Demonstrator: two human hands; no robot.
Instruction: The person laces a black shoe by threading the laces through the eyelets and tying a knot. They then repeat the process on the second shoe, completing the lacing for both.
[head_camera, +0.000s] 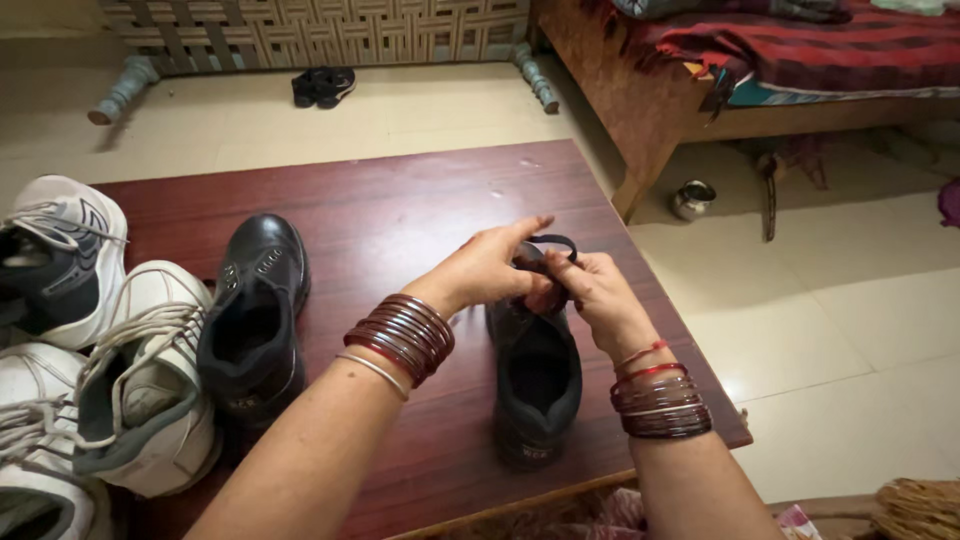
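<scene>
I had the black shoe (537, 375) standing toe-away on the tabletop (400, 210), heel toward me so the lace (553, 241) sat in reach — left hand (490, 272) and right hand (590, 290) each pinching it in a loop over the tongue.

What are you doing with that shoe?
A person is working on the black lace of a black shoe that stands on a dark red table. The left hand and the right hand both pinch the lace above the shoe. Its partner, another black shoe, sits to the left, beside some white sneakers.
</scene>
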